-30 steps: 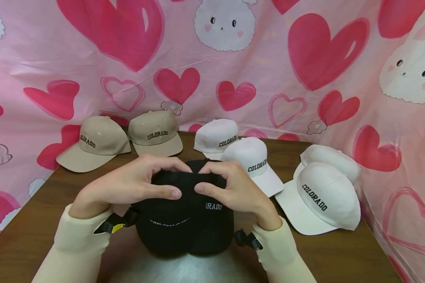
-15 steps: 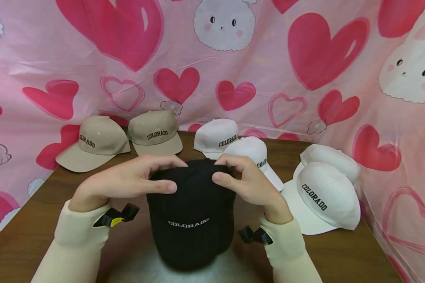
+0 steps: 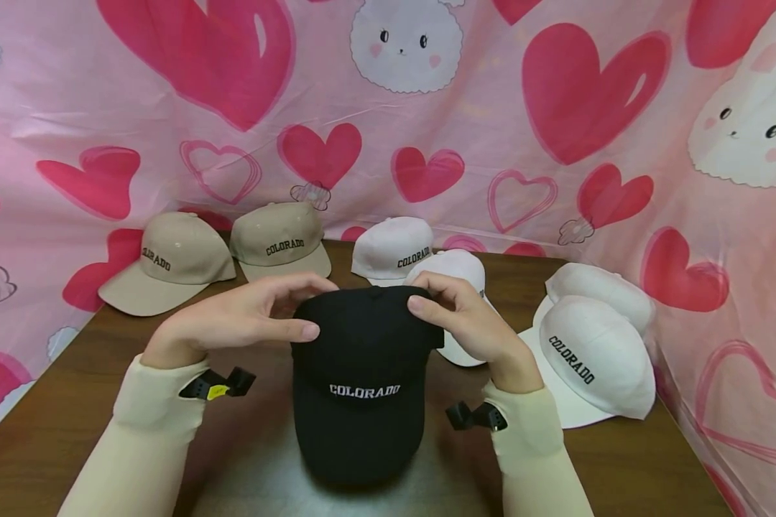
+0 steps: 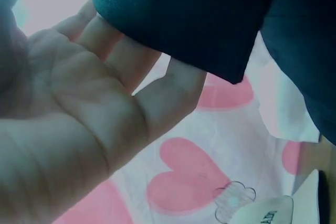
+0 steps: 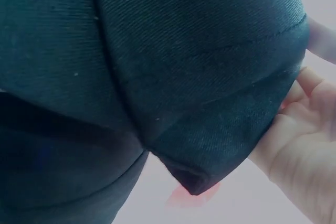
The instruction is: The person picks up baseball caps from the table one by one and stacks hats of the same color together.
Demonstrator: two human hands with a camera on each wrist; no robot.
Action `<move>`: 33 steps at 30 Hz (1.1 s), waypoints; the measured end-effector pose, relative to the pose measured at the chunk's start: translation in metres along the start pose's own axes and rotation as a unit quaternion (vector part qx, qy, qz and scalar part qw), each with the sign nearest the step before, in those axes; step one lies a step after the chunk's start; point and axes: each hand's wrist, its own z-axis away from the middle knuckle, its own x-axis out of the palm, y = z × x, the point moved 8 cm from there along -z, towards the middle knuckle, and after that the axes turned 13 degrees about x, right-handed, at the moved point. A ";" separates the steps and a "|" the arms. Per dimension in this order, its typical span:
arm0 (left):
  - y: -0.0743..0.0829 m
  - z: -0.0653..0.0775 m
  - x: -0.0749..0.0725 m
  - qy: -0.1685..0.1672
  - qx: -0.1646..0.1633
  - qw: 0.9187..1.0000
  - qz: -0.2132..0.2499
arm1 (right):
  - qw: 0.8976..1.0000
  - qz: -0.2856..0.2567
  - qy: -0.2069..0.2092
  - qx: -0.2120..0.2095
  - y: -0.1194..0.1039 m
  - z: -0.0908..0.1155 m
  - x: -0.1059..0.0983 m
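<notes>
A black baseball cap (image 3: 362,337) with white COLORADO lettering stands before me in the head view, crown up and brim toward me. It covers most of a second black cap, whose edge shows at its right side. My left hand (image 3: 252,316) holds the crown's left side, thumb in front and fingers behind. On the other side my right hand (image 3: 468,327) grips the upper right, thumb on the crown. The left wrist view has the fingers (image 4: 178,85) running behind the dark fabric (image 4: 178,19). Overlapping black cloth (image 5: 199,51) fills much of the right wrist view.
Two beige caps (image 3: 187,248) sit at the table's back left. Two white caps (image 3: 393,244) stand behind the black ones, partly hidden by my right hand. Another white pair (image 3: 598,337) overlaps at the right. A pink heart-print cloth (image 3: 388,115) hangs behind the wooden table (image 3: 58,424).
Two black brims stood side by side and partly overlapped; now a single brim shows, with its lettering facing me. My right hand has moved right, and my hands are farther apart.
</notes>
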 end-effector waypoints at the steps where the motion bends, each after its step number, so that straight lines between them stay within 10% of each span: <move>1: -0.003 -0.001 -0.001 0.003 -0.006 1.000 0.001 | 1.000 -0.002 0.002 0.011 0.003 -0.001 -0.001; 15: -0.041 -0.012 -0.004 0.014 -0.049 0.999 -0.012 | 0.990 -0.070 -0.012 0.121 0.046 -0.016 -0.002; 33: -0.070 -0.019 0.005 0.004 -0.098 0.995 0.017 | 0.979 -0.025 -0.005 0.201 0.072 -0.016 -0.007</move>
